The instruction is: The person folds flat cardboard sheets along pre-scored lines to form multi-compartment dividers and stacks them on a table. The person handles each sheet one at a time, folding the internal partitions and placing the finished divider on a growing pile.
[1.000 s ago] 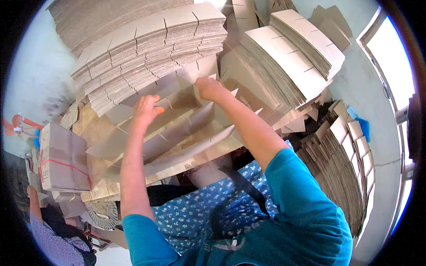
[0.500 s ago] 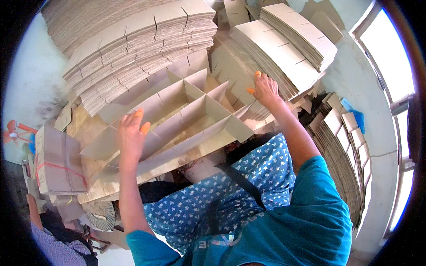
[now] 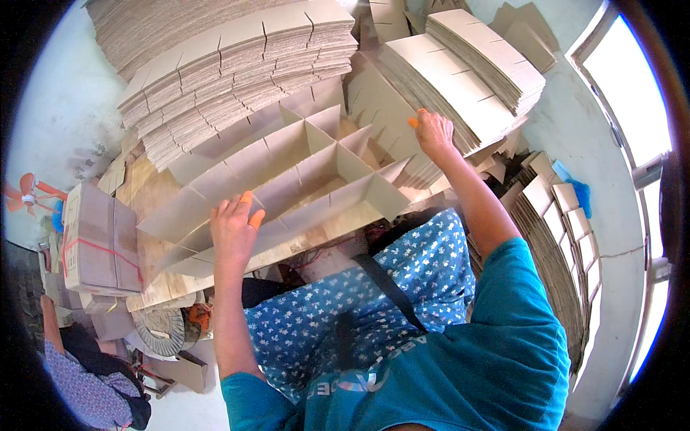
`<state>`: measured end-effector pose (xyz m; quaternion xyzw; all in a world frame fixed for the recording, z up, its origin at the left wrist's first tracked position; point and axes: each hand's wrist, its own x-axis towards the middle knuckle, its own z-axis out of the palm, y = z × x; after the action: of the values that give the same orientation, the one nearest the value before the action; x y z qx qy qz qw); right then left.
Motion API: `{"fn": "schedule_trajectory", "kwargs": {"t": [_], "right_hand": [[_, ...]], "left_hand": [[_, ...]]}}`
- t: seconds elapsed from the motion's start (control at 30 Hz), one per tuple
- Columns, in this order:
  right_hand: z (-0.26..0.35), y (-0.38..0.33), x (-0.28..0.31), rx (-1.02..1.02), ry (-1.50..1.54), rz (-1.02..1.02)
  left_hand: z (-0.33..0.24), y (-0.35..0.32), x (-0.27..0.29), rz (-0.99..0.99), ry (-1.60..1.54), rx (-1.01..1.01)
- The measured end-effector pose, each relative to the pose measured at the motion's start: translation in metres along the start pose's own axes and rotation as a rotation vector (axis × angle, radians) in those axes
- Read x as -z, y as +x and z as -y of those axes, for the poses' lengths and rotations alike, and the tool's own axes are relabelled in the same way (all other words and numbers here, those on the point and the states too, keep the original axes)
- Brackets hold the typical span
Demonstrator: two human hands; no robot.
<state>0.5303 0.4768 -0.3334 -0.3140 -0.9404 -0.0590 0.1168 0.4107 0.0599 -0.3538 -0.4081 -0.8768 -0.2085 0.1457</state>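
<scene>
A cardboard divider grid (image 3: 295, 169) of interlocked slotted strips stands on a wooden table in front of me. My left hand (image 3: 233, 230) is over its near left part, fingers bent and thumb apart, with orange covers on thumb and forefinger; whether it touches a strip I cannot tell. My right hand (image 3: 434, 136), also with orange finger covers, is closed at the left side of a stack of slotted cardboard strips (image 3: 449, 82). What its fingertips hold, if anything, is hidden. Below it, slotted cardboard sheets (image 3: 384, 108) lean beside the grid.
Tall stacks of slotted cardboard (image 3: 237, 61) rise behind the grid. A box tied with red string (image 3: 102, 241) sits at the table's left end, near an orange fan (image 3: 27, 192). More cardboard piles (image 3: 550, 266) stand at my right. Another person's patterned sleeve (image 3: 83, 384) shows lower left.
My left hand has shifted right and slightly down in the picture. My right hand has risen slightly, and its thumb and forefinger have come together. The grid looks the same in shape.
</scene>
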Motion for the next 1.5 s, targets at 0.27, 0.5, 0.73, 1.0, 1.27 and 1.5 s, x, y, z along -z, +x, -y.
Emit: {"fn": "schedule_trajectory", "kwargs": {"t": [0.27, 0.5, 0.73, 1.0, 1.27, 1.5], "right_hand": [[-0.026, -0.027, 0.058, -0.202, 0.229, -0.43], [0.003, -0.092, 0.157, 0.015, 0.522, -0.535], [0.028, -0.102, 0.167, 0.257, 0.691, -0.356], [0.05, -0.104, 0.161, 0.306, 0.824, -0.042], [0.071, -0.11, 0.142, 0.347, 0.839, -0.06], [0.072, -0.105, 0.128, 0.354, 0.735, -0.052]], "left_hand": [[-0.021, -0.008, 0.005, -0.191, -0.069, -0.157], [-0.018, -0.022, -0.018, 0.153, -0.22, -0.024], [-0.015, -0.02, -0.021, 0.112, -0.357, -0.092], [-0.022, -0.018, -0.024, 0.134, -0.306, -0.011], [-0.021, -0.004, -0.025, 0.174, -0.223, -0.012], [-0.019, 0.0, -0.022, 0.19, -0.228, -0.037]]}}
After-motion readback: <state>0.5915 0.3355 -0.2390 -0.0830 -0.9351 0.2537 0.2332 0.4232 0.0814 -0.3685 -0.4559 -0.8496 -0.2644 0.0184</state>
